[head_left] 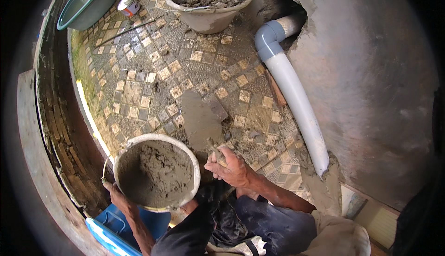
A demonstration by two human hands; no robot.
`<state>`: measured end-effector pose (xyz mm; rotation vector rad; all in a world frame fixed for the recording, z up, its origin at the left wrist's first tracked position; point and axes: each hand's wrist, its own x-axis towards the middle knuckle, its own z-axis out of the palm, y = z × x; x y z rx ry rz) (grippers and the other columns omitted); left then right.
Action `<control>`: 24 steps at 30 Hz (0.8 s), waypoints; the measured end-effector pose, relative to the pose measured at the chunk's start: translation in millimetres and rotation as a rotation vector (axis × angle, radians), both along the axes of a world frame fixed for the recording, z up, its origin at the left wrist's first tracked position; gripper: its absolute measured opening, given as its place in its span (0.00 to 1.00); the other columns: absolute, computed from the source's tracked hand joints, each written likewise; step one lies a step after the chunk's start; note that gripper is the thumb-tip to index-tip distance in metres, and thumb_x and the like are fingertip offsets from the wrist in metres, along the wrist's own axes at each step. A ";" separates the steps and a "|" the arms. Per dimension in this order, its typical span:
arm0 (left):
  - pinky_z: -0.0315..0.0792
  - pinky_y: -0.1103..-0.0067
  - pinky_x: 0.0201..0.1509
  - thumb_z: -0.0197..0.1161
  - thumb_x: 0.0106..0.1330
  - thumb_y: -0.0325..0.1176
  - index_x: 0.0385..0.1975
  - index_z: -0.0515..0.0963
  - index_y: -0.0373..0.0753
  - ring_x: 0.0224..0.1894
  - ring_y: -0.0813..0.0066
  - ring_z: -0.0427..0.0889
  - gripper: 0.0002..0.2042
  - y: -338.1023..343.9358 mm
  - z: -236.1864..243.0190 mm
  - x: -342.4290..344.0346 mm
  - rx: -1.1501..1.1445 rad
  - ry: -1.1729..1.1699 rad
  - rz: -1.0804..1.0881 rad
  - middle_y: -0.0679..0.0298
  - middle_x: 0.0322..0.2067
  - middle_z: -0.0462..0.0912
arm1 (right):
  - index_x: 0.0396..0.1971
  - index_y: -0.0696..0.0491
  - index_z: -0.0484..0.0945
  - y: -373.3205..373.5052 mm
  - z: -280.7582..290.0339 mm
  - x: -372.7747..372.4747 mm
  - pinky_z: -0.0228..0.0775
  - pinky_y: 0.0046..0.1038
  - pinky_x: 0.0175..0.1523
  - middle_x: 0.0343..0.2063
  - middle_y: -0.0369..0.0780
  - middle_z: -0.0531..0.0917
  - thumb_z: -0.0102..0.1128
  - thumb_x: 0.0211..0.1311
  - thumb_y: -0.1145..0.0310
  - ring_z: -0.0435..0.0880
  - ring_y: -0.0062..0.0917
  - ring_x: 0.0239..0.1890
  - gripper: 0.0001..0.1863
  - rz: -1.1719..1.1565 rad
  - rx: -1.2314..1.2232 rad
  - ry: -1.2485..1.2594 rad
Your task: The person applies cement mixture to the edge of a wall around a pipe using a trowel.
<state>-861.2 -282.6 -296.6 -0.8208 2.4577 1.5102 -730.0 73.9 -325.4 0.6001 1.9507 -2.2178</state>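
Left hand [116,195] gripping bucket [155,170] rim w/ wet cement, right hand [232,165] fingers clenched on trowel [201,121], blade flat on tiled floor [153,70], white pipe [296,98] nr wall.

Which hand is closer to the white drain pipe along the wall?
Right. The right hand, holding a trowel, is in the middle of the floor, with the white pipe off to its right. The left hand grips the mortar bucket, farther left.

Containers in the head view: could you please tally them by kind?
Buckets of wet mortar: 1
Basins of rubble: 1
Green basins: 1
Small cans: 1
Blue crates: 1
Total: 5
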 end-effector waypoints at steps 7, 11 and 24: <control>0.74 0.72 0.56 0.43 0.80 0.56 0.59 0.78 0.31 0.49 0.67 0.81 0.32 39.6 38.2 7.7 -0.119 0.243 -0.262 0.55 0.51 0.85 | 0.49 0.60 0.74 46.2 -10.4 -12.2 0.79 0.39 0.43 0.32 0.51 0.84 0.62 0.73 0.55 0.87 0.38 0.38 0.22 0.106 0.545 0.256; 0.70 0.75 0.47 0.50 0.80 0.43 0.45 0.80 0.29 0.42 0.75 0.75 0.20 97.3 53.1 -8.9 -0.058 0.436 -0.328 0.61 0.40 0.83 | 0.45 0.62 0.81 87.4 1.4 0.4 0.81 0.40 0.43 0.39 0.53 0.86 0.68 0.68 0.58 0.88 0.42 0.40 0.20 0.090 0.868 0.459; 0.64 0.82 0.39 0.57 0.77 0.45 0.34 0.80 0.33 0.33 0.83 0.69 0.19 136.0 58.8 -28.8 0.096 0.405 -0.751 0.73 0.29 0.75 | 0.35 0.56 0.78 83.0 73.5 24.9 0.76 0.38 0.33 0.25 0.44 0.81 0.64 0.68 0.64 0.84 0.39 0.28 0.10 0.495 1.677 0.239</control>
